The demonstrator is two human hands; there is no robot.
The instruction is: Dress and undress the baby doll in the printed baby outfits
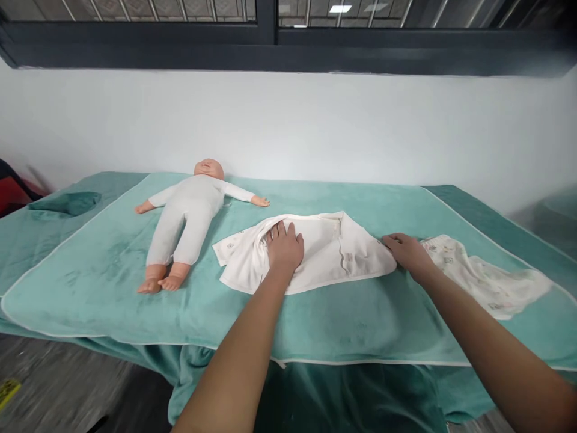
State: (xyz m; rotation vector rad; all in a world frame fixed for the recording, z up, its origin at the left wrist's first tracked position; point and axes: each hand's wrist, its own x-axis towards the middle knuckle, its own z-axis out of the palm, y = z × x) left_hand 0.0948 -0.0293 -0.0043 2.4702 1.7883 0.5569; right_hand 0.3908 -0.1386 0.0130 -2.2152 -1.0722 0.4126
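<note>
- White garment (322,249) lies spread on the teal mat (90,288), about midway between its left and right edges and apart from the near edge; the mat, edged in pale piping, carries everything in reach.
- Behind the mat's far edge stands a white wall (315,132), with a dark window frame (135,47) above it.
- Below the mat's near edge hangs a darker green cover (360,397), in loose folds.
- On the left half of the mat, a doll (193,204) in a white suit lies face up, head at the far edge, arms out, feet together towards the near-left corner.
- Close to the mat's right edge, a printed cloth (491,279) lies rumpled, beside the right forearm.
- Resting palm down on the garment's left part is the left hand (285,246), fairly flat, fingers a little spread, gripping nothing visible.
- At the garment's right end is the right hand (407,251), fingers bent, fingertips at the fabric's edge; whether they pinch it, I cannot tell.
</note>
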